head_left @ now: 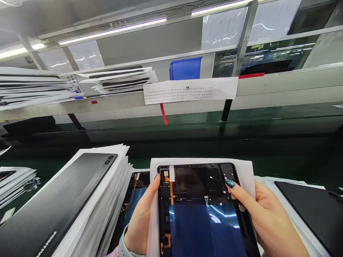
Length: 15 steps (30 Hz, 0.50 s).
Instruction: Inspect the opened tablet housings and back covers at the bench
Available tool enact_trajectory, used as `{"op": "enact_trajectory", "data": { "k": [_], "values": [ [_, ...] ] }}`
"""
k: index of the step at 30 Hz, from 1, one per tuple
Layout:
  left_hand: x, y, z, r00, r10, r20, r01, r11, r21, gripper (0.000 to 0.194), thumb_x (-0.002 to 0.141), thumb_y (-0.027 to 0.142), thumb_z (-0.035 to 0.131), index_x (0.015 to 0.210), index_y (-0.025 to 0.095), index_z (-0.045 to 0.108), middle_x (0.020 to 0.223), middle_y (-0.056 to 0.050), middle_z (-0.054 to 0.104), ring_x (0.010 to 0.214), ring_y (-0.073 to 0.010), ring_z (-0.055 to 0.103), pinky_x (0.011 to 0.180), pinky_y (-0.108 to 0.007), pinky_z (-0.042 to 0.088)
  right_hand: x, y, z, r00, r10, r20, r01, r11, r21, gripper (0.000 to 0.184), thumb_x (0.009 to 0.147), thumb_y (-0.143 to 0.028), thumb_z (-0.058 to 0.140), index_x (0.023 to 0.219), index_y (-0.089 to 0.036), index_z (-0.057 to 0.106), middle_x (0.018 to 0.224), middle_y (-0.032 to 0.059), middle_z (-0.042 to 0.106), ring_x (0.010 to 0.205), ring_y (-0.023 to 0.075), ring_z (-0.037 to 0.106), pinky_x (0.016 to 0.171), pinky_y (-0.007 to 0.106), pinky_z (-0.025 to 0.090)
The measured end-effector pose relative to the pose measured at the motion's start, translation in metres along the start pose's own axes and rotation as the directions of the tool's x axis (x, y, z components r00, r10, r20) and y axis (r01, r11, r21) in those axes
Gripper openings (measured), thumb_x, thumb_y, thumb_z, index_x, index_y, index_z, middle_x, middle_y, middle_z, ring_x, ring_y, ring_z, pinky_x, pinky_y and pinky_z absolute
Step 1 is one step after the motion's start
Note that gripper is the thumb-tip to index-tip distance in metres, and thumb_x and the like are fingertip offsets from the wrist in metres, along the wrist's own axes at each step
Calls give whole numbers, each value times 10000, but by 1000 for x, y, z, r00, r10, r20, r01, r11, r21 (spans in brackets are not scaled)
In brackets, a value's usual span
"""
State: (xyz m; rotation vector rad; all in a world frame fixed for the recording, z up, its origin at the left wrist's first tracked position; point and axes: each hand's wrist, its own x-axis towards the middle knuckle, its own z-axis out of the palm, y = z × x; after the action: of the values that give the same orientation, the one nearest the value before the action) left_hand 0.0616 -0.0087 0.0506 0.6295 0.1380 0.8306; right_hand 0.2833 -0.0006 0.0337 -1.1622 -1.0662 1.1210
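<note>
Clamping opposite edges of an open tablet, the left hand and right hand are holding it against white paper, between a tall paper stack and a black panel.

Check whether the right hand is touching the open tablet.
Touching. The head view shows the right hand gripping the open tablet by its side, thumb laid over the edge onto the exposed interior.
</note>
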Motion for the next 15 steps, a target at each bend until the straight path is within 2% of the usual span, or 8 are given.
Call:
{"op": "enact_trajectory", "data": {
  "k": [3,9,15],
  "values": [
    [0,0,-1,1000,0,22,1,999,-40,532,1033,461,308,1365,215,643,1284,-97,737,1330,-341,565,1173,-457,314,-2,-4,0,998,-67,5,67,997,-29,414,760,-594,788,694,-211,647,599,-5,631,542,165,576,429,218,463],
    [0,4,3,995,-26,101,32,998,-53,538,1020,461,329,1202,193,759,1274,-90,742,1340,-357,550,1179,-464,307,-7,-11,5,997,-77,-20,77,997,-5,365,786,-534,781,680,-210,650,589,-8,617,506,152,537,414,224,443],
    [3,5,12,993,-52,110,53,999,-1,534,998,447,338,1144,196,786,1272,-80,743,1364,-354,525,1175,-459,318,-14,-12,1,996,-88,-14,88,996,-24,284,768,-467,811,747,-212,686,627,-8,654,603,192,636,491,221,505]
  ]
}}
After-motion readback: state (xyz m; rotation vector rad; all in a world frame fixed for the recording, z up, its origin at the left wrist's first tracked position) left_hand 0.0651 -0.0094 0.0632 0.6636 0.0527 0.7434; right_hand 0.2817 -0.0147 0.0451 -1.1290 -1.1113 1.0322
